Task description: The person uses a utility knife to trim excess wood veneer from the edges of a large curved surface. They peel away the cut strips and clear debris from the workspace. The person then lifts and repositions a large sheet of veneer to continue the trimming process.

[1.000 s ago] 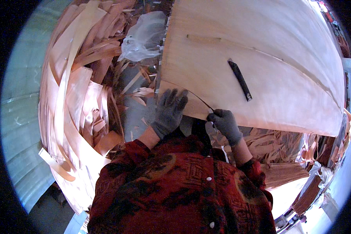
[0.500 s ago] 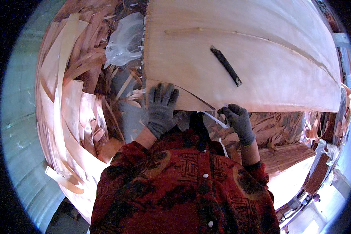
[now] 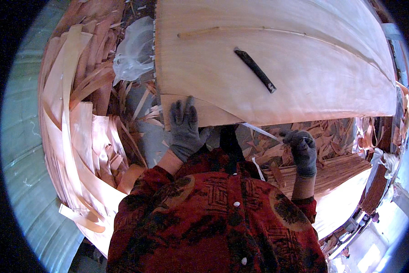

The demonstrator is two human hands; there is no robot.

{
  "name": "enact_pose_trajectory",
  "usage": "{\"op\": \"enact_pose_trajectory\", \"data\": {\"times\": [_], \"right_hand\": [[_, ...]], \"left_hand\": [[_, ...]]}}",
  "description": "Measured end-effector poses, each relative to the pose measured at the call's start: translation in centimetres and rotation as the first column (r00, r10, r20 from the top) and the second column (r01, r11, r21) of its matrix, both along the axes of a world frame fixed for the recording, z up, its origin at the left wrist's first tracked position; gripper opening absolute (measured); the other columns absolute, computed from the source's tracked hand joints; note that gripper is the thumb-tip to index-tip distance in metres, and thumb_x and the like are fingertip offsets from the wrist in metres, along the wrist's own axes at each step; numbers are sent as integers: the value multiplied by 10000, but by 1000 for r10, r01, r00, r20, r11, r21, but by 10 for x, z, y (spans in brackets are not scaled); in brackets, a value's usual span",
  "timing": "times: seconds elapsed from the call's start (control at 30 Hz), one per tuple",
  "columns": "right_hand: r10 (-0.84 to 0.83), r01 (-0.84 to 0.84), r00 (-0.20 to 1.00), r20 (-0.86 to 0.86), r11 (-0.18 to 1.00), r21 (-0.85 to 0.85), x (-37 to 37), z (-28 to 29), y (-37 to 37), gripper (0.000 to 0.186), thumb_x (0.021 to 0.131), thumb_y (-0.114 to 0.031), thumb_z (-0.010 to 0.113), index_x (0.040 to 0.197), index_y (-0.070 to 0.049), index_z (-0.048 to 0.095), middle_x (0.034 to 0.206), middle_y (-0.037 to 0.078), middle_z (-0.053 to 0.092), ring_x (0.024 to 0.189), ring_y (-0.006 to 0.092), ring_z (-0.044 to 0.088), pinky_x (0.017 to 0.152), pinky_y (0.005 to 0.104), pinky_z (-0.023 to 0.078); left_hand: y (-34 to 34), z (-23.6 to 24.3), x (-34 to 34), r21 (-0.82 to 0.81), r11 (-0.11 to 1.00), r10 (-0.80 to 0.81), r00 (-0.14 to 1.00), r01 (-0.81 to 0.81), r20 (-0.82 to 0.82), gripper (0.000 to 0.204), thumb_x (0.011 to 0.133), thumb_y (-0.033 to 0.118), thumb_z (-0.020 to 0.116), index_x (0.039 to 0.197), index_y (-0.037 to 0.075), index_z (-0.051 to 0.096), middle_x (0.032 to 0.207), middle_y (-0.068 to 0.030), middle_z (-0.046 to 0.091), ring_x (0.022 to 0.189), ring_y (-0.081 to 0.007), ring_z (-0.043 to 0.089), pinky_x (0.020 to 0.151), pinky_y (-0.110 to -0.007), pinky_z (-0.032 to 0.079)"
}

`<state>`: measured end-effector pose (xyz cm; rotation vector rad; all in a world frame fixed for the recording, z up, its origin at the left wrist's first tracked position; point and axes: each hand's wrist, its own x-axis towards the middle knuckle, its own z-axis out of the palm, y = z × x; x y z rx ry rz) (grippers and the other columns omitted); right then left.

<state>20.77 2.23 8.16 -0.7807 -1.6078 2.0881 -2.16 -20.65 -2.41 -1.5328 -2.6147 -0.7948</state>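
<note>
A wide pale veneer sheet (image 3: 304,91) fills the upper middle, a curved line crossing its lower-left corner piece (image 3: 177,98). My gloved left hand (image 3: 185,127) lies palm down on that corner with fingers spread. To the lower right, beyond the sheet's edge, my gloved right hand (image 3: 300,148) is closed around the end of a narrow white strip (image 3: 259,128), which runs up leftward to the sheet's edge near the line. A black bar (image 3: 254,69) lies diagonally on the sheet, below a long pale ridge (image 3: 218,28).
Loose veneer strips (image 3: 72,136) are heaped at the left beside crumpled translucent plastic (image 3: 132,48) and a pale green curved surface (image 3: 25,150). Below the sheet's right part are wood scraps (image 3: 323,136) and stacked brown veneer (image 3: 332,168). Bundled material stands at the far right (image 3: 377,182).
My right hand has drawn right, away from the cut line, pulling out a longer length of white strip. My left hand stays on the corner. The whole view has shifted slightly.
</note>
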Motion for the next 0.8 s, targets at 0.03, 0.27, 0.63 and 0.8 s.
{"op": "enact_pose_trajectory", "data": {"times": [0.03, 0.27, 0.63, 0.8], "right_hand": [[27, -25, 998, 64, 999, -30, 1, 4, 2, 233, 843, -236, 573, 850, -4, 591, 775, 88, 611, 726, 188, 583, 704, 311, 463], [297, -423, 778, 554, 899, 112, -47, -6, -6, 164, 833, -186, 560, 853, -36, 624, 688, 71, 621, 599, 165, 593, 557, 307, 470], [266, -870, 473, 840, 293, 397, -136, -47, -14, 314, 796, -433, 507, 771, -158, 657, 751, 110, 636, 700, 316, 610, 615, 415, 483], [97, -902, 358, 929, 292, 317, -148, -49, -23, 379, 743, -515, 552, 777, -161, 684, 773, 105, 648, 730, 293, 629, 642, 396, 497]], "left_hand": [[0, 0, 0, 7, 1000, -1, 1000, 1, -2, 901, 740, 432, 595, 1371, 16, 104, 1411, -224, 178, 1291, -438, 145, 1027, -574, 85], [-1, 5, -2, -77, 997, -29, 999, 27, -27, 781, 758, 474, 564, 1340, 51, 258, 1381, -209, 252, 1265, -439, 199, 1026, -572, 115], [2, 9, -7, -200, 978, -69, 996, 56, -59, 585, 767, 512, 488, 1217, 138, 504, 1355, -226, 282, 1241, -449, 235, 1010, -582, 129], [2, 13, -8, -226, 972, -78, 997, 72, -19, 635, 740, 501, 531, 1248, 128, 459, 1363, -224, 264, 1242, -456, 227, 1011, -582, 125]]}}
